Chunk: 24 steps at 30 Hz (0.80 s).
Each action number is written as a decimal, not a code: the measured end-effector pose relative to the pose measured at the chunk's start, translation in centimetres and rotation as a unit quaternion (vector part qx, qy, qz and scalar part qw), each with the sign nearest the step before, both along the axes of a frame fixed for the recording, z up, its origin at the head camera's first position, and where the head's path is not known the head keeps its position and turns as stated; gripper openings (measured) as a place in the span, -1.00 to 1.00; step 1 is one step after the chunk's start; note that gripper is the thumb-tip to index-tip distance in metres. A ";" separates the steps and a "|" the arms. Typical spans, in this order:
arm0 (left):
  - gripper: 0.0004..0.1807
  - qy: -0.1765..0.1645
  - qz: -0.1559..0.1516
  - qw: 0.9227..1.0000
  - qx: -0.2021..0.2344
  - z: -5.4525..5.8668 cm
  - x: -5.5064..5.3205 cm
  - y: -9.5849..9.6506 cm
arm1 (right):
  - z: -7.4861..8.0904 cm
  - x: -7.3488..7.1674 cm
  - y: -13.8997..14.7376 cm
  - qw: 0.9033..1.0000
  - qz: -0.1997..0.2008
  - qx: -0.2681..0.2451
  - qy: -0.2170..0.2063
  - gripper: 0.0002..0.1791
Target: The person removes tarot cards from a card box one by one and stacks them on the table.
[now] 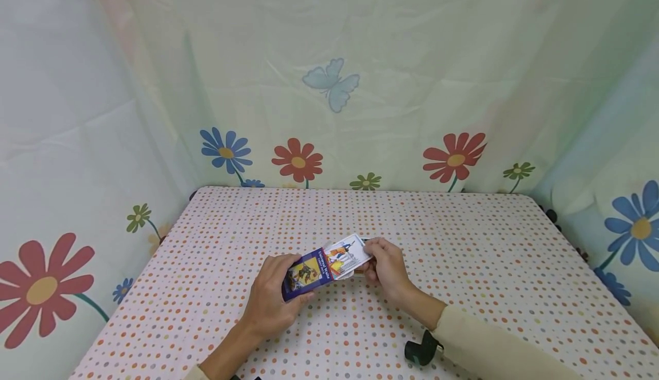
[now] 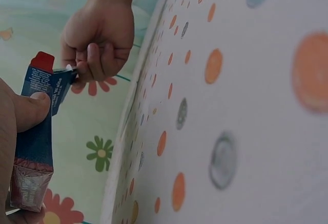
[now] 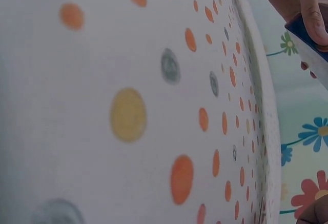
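Head view shows the box (image 1: 309,274) held over the middle of the near half of the table (image 1: 437,225), its long axis slanting from near left to far right. A card (image 1: 344,256) with a white border shows beyond its far-right end, in much the same slant; other pale edges show just behind it, too small to count.

The left hand's (image 1: 270,297) grip is closed around the box at its near-left part, fingers along the far edge and thumb along the near one. The right hand's (image 1: 388,265) grip is narrow, pinching the far-right end of the card; whether it has one card or several, I cannot tell.

The relation that seems to count is this line: left hand, box, card, right hand, with the card lying straight out from the box toward the right hand. That hand is nearer the card, the left nearer the box.

Left wrist view shows a red flap (image 2: 42,61) standing at the box's end, with the left thumb on the side below it.
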<state>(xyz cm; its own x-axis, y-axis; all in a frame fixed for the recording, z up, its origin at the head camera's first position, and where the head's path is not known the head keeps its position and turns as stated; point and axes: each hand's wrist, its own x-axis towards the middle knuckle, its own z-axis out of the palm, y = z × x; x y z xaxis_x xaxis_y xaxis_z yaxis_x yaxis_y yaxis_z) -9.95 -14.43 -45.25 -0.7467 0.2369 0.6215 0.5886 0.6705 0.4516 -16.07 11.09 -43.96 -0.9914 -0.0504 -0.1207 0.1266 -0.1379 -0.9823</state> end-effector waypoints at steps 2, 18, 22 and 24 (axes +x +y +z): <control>-0.16 0.001 0.000 1.000 0.001 0.0 0.0 0.0 | 0.1 -0.1 0.2 1.000 -0.007 0.001 0.005 -0.83; -0.16 0.001 0.006 1.000 -0.001 -0.1 0.1 0.0 | -0.5 -0.9 0.8 0.997 -0.036 0.038 0.052 -0.78; -0.16 -0.001 0.007 1.000 -0.001 0.0 0.1 0.0 | -0.6 -1.2 1.1 0.995 -0.051 0.054 0.071 -0.77; -0.16 -0.002 0.007 1.000 -0.002 0.0 0.1 0.0 | -0.7 -1.5 1.2 0.993 -0.058 0.063 0.082 -0.77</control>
<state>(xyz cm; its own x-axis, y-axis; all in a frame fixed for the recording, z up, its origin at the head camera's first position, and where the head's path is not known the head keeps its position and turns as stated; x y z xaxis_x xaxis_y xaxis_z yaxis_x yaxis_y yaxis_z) -9.81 -14.40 -45.25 -0.7521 0.2284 0.6181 0.5772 0.6809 0.4507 -17.57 12.33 -44.64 -0.9965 0.0711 0.0441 -0.0455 -0.0173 -0.9988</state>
